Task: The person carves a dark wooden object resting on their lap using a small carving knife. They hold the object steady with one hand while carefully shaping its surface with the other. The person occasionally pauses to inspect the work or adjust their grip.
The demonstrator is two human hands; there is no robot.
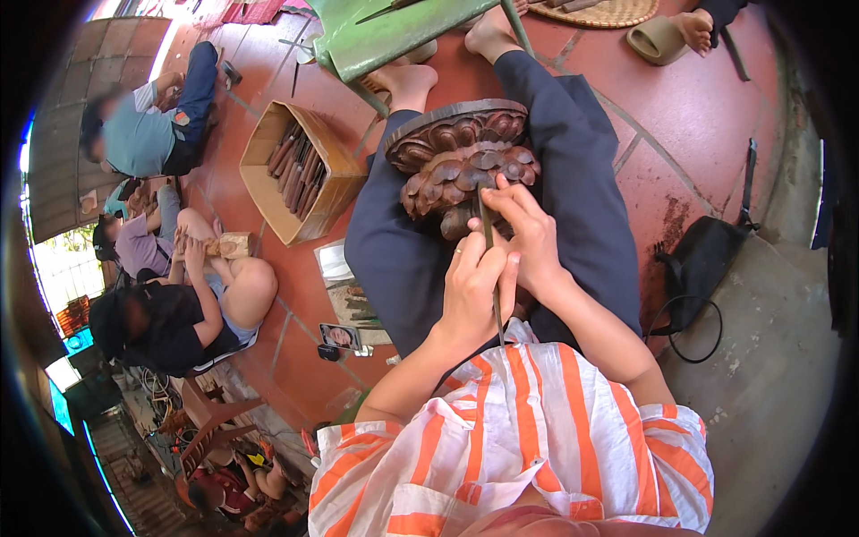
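A dark brown carved wooden pedestal (467, 166), with rows of rounded petals, rests tilted between my legs. My left hand (477, 279) is closed around a slim dark file-like tool (497, 311), whose rear end reaches back to my striped shirt. Just ahead of it, my right hand (526, 234) also grips the tool, with its fingertips close to the petals. The tool's front end lies against the lower petals of the carving. My fingers partly hide its middle and the pedestal's narrow lower part.
On my left, a cardboard box (338, 192) holds several wooden-handled tools (298, 170). A green plastic chair (394, 45) stands ahead of my feet. A black bag (702, 268) lies to the right. A phone (340, 336) leans near my left knee. Several people sit working at the left.
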